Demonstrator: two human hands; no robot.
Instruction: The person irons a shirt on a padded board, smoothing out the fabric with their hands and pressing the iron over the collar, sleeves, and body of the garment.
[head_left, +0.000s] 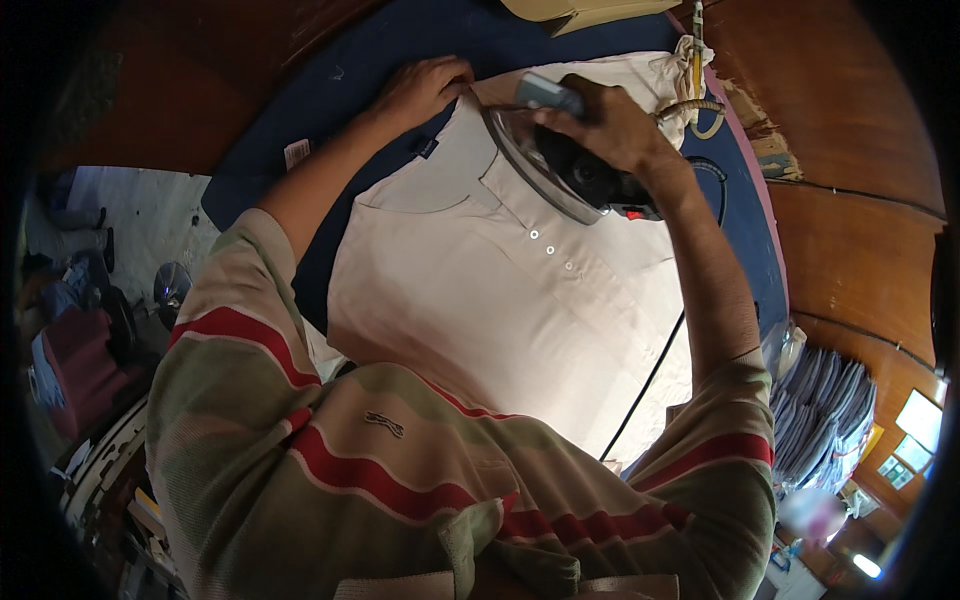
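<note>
A cream short-placket shirt (460, 290) with several small white buttons lies spread over a dark blue padded board (290, 210). Its neck opening shows a grey inner side and a small dark label. My right hand (615, 125) is wrapped round the handle of a clothes iron (560, 180), black with a clear rim round its base. The iron rests on the shirt beside the placket, near the far right shoulder. At the far edge of the neck, my left hand (430, 88) pinches the cloth, its fingertips partly hidden.
A black cord (655, 370) runs over the shirt's right side. A beige hose (705, 105) stands by the board's far right edge, below a cardboard piece (590, 12). Stacked dark garments (820, 410) stand at right; a fan (172, 283) stands at left.
</note>
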